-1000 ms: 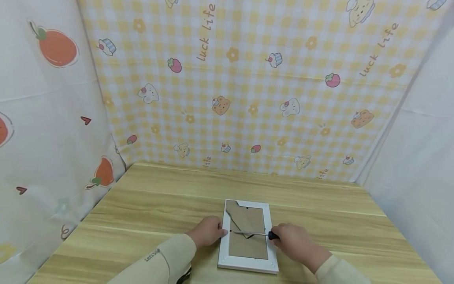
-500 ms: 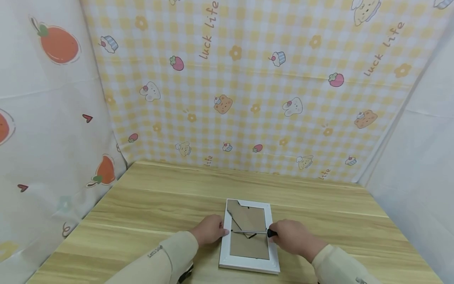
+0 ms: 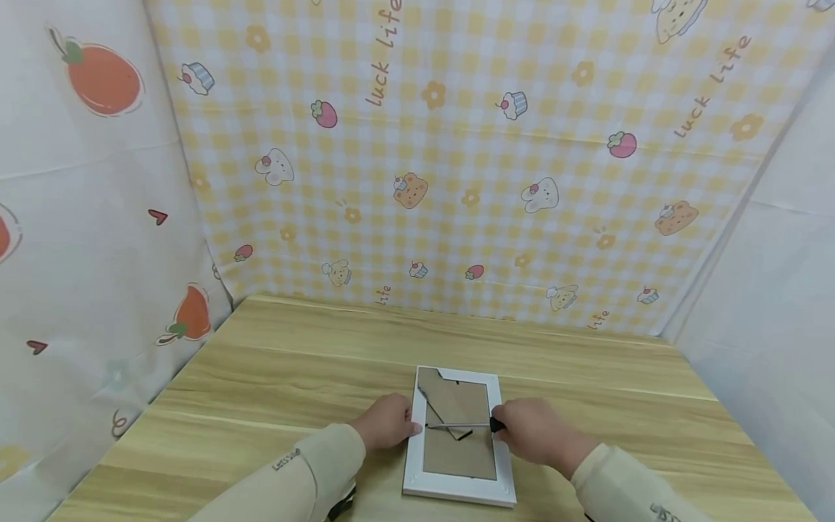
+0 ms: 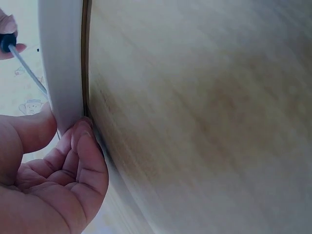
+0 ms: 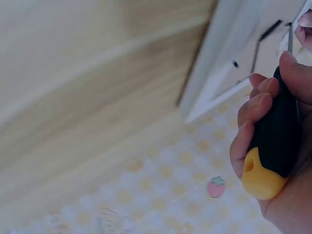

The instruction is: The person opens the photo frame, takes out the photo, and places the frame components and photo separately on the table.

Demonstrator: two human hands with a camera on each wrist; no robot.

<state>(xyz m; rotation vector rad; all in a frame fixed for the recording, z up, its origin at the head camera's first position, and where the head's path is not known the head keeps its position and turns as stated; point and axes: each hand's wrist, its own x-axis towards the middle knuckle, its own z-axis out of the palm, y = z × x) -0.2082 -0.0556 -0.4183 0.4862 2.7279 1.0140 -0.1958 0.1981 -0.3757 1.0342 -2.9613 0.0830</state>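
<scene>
A white picture frame lies back side up on the table, its brown backing board showing. My left hand pinches the frame's left edge, thumb on top and curled fingers at the underside, as the left wrist view shows. The screwdriver has a black and yellow handle, which my right hand grips at the frame's right side. Its thin metal shaft reaches across the backing, with the tip at a small dark tab by the left inner edge, near my left thumb.
A stand leg with a black tip lies slantwise across the backing, under the shaft in the head view. Small dark tabs sit along the inner edges. The wood-grain table meets a yellow checked cloth behind and white cloths at both sides.
The right hand and screwdriver handle have shifted slightly away from me and to the left over the frame's edge. The left hand keeps its hold; the head view has moved a little.
</scene>
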